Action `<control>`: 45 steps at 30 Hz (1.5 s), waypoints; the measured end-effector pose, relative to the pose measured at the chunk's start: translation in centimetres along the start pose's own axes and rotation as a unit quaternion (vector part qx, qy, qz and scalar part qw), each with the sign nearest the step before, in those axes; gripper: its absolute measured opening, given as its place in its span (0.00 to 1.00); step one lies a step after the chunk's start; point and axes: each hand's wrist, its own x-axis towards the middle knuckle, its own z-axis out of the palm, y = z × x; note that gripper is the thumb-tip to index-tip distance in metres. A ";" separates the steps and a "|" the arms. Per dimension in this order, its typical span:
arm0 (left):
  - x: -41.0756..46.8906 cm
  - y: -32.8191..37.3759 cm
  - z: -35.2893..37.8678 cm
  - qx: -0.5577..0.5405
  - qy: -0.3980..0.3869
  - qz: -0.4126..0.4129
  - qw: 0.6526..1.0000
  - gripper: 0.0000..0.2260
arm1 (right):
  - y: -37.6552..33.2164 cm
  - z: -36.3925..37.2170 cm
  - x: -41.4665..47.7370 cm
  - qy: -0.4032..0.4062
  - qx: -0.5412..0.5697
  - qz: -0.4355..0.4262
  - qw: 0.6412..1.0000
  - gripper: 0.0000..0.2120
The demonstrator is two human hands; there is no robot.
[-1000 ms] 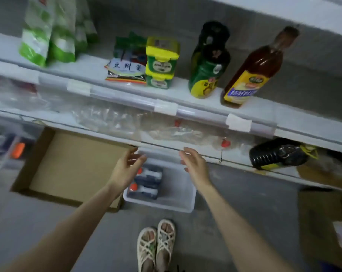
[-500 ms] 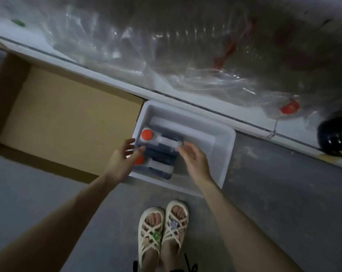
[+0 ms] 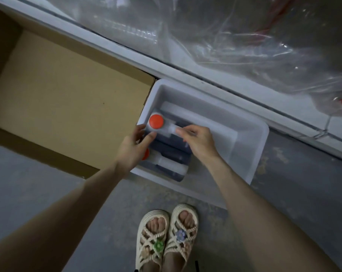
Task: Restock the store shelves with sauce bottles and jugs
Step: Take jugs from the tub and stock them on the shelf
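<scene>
Two dark sauce jugs with white handles and orange caps lie side by side in a white plastic bin [image 3: 261, 152] on the floor. My right hand [image 3: 200, 143] curls its fingers over the handle of the upper jug [image 3: 166, 130]. My left hand [image 3: 133, 148] holds the same jug just below its orange cap [image 3: 156, 121], thumb on top and fingers down its side. The lower jug [image 3: 171, 166] lies untouched, its cap mostly hidden behind my left hand.
An open cardboard box [image 3: 68, 99] sits directly left of the bin. The lowest shelf's white edge [image 3: 215, 79] runs diagonally above, holding bottles in clear plastic wrap [image 3: 244, 36]. My sandalled feet [image 3: 166, 238] stand on the grey floor just before the bin.
My view dropped from the shelves to the floor bin. Both hands went down into the bin and closed on the upper jug, the right on its handle and the left by its cap.
</scene>
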 end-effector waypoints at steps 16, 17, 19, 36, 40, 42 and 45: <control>-9.1 11.9 -0.5 0.004 -0.136 0.111 0.984 0.31 | -11.2 -11.6 -11.2 0.042 0.072 0.008 0.997 0.12; -10.3 13.4 -0.7 0.016 -0.155 0.126 0.980 0.33 | -12.7 -13.1 -12.7 0.044 0.078 0.001 0.996 0.14; -13.2 16.5 -1.1 0.038 -0.184 0.147 0.971 0.39 | -15.7 -15.9 -16.0 0.047 0.075 -0.009 0.996 0.16; -43.8 54.7 -2.9 0.016 -0.263 0.422 0.867 0.45 | -49.0 -42.2 -49.3 0.196 0.072 -0.199 0.958 0.16; -48.9 61.0 -1.6 0.027 -0.256 0.447 0.857 0.44 | -52.7 -47.3 -53.5 0.239 0.037 -0.242 0.940 0.14; -50.5 63.7 -0.5 0.031 -0.249 0.460 0.852 0.42 | -53.8 -49.9 -54.7 0.256 0.028 -0.253 0.933 0.15; -51.9 66.6 1.7 0.028 -0.233 0.477 0.847 0.39 | -55.0 -53.6 -55.1 0.259 0.029 -0.273 0.926 0.15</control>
